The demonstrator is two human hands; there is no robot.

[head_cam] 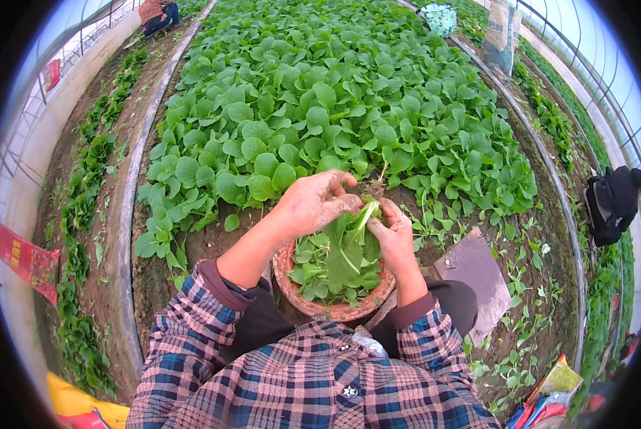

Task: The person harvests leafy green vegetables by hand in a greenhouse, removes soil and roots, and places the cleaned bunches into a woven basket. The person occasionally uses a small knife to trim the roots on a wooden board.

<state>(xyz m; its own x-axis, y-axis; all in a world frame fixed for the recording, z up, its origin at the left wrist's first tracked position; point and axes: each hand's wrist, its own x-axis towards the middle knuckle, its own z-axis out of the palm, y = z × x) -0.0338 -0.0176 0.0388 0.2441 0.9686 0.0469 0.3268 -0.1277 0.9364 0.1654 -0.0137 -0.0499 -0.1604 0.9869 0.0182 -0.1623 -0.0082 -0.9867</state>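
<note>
Between my knees stands a round reddish basket with loose green leaves inside. Above it my right hand pinches a small leafy green plant by its pale stalks, roots pointing up and away from me. My left hand is at the left of the stalks, thumb close to them and fingers curled apart; whether it touches the plant is unclear. Soil clings to the fingers of both hands. Just beyond them begins a dense bed of leafy greens.
Hoses or pipes border the bed on both sides. A flat board lies right of my knee among scattered leaves. A pale green basket stands at the far right of the bed. One person crouches far left, another is at right.
</note>
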